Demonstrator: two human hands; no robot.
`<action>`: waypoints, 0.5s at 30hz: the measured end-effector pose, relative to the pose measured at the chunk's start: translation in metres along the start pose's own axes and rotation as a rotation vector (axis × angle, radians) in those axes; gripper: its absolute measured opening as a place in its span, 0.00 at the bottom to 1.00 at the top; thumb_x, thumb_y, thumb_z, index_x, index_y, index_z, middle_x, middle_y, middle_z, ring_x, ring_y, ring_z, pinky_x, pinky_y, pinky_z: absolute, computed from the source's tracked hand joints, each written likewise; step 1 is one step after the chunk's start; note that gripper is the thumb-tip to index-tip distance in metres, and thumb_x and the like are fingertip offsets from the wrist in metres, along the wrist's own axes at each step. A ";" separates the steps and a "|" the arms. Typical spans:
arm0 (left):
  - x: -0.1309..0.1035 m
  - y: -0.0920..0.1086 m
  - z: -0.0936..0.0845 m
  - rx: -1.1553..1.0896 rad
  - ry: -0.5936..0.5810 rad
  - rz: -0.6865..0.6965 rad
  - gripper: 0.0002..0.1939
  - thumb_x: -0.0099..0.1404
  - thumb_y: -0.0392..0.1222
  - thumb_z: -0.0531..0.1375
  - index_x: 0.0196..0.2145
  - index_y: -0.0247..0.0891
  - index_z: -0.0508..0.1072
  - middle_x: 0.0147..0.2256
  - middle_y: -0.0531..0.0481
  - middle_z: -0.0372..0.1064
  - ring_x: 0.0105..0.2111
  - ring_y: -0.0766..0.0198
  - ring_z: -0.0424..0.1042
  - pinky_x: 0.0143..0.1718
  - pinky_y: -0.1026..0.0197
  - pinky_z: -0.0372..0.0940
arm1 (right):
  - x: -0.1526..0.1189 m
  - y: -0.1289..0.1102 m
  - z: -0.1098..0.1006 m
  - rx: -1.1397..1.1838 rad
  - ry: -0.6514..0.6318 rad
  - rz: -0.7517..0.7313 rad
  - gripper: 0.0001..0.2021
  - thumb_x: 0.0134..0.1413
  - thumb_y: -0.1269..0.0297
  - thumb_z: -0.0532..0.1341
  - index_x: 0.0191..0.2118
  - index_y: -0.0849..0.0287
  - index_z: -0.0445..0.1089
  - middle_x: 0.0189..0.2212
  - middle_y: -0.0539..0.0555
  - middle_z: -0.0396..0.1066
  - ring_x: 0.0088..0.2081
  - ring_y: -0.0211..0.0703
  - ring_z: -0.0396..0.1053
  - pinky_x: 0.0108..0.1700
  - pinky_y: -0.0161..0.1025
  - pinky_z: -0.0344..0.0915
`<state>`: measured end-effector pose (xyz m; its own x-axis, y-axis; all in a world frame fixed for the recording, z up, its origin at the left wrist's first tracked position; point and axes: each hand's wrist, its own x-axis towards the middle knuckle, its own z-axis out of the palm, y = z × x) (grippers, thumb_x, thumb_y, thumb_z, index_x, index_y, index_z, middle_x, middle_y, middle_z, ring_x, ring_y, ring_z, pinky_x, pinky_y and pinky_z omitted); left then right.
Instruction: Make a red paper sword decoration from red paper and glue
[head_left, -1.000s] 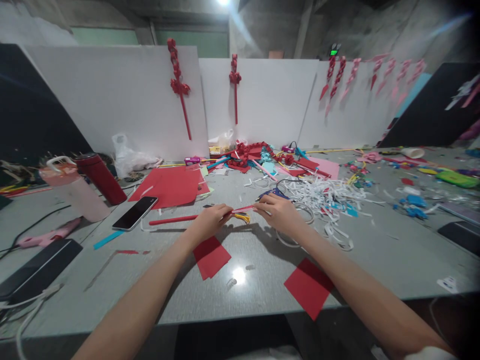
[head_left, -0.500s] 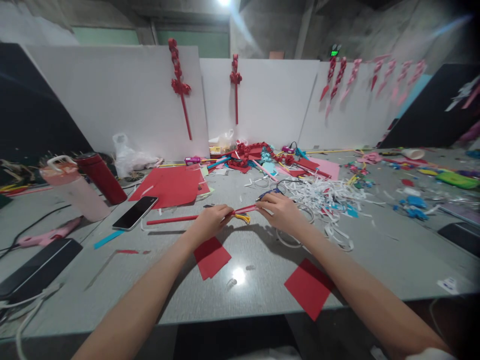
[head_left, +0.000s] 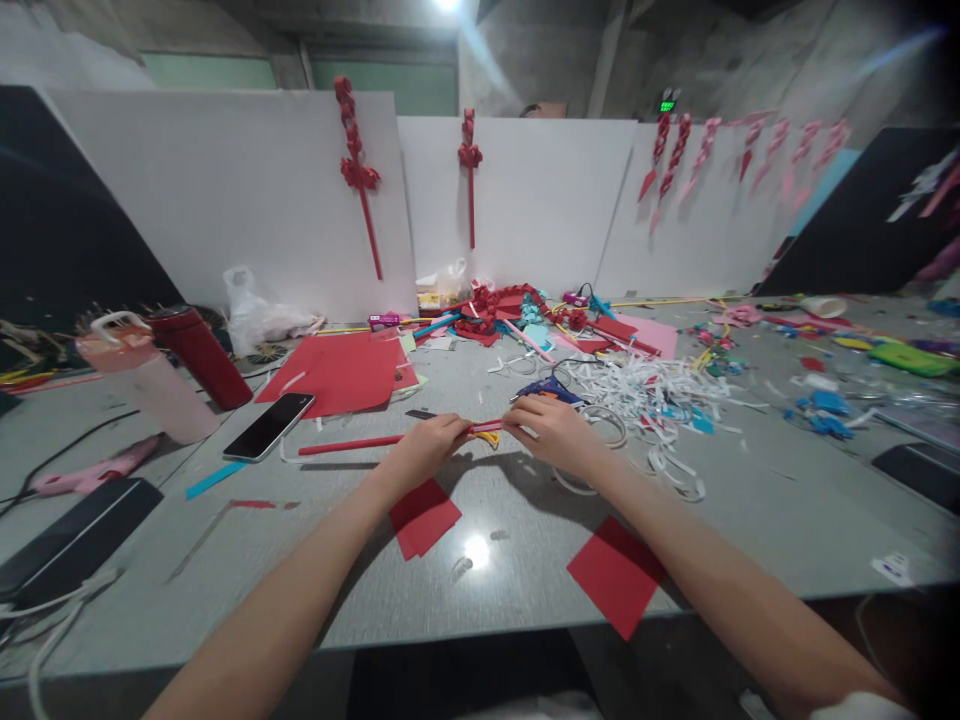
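Observation:
A thin red paper stick (head_left: 351,445) runs level above the table, its long free end pointing left. My left hand (head_left: 435,440) is closed around it, fingers pinched near its right part. On the pinkish-red end of the stick, my right hand (head_left: 551,430) pinches with fingertips, a short gap from the left. Behind that gap shows a yellow loop (head_left: 489,438), perhaps a scissors handle. A blue glue gun (head_left: 547,388) lies just beyond my right hand. Nearer me are small red paper squares (head_left: 425,518) by my left wrist and another red square (head_left: 616,577) by my right forearm.
A phone (head_left: 268,427), a pink bottle (head_left: 150,385) and a red flask (head_left: 202,360) stand or lie at left. Large red sheets (head_left: 334,372) lie behind. White paper shreds (head_left: 645,390) and a tape roll (head_left: 606,427) are at right. Red paper chains (head_left: 471,155) hang on white boards.
My hands have come slightly closer together. The stick has shifted a little to the right, and its right end has dropped slightly.

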<state>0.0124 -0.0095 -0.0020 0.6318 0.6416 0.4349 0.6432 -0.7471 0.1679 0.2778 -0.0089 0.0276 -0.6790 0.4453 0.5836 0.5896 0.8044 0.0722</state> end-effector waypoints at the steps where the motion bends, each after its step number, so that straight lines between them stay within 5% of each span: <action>1: 0.000 0.000 0.001 -0.003 0.005 0.001 0.14 0.78 0.46 0.50 0.49 0.37 0.72 0.41 0.42 0.74 0.40 0.57 0.75 0.43 0.56 0.69 | 0.000 -0.001 0.000 -0.006 -0.004 0.000 0.08 0.70 0.67 0.58 0.41 0.57 0.74 0.37 0.56 0.75 0.40 0.45 0.73 0.44 0.42 0.66; 15: -0.001 0.002 0.001 0.008 0.031 0.000 0.13 0.77 0.41 0.50 0.48 0.37 0.73 0.40 0.42 0.74 0.41 0.56 0.75 0.43 0.55 0.69 | 0.001 -0.005 -0.002 -0.052 0.017 -0.053 0.09 0.71 0.67 0.56 0.44 0.58 0.75 0.38 0.56 0.75 0.41 0.45 0.72 0.42 0.43 0.66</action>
<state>0.0135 -0.0118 -0.0030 0.6180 0.6359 0.4624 0.6467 -0.7456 0.1609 0.2752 -0.0134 0.0295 -0.7026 0.3953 0.5917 0.5752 0.8050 0.1452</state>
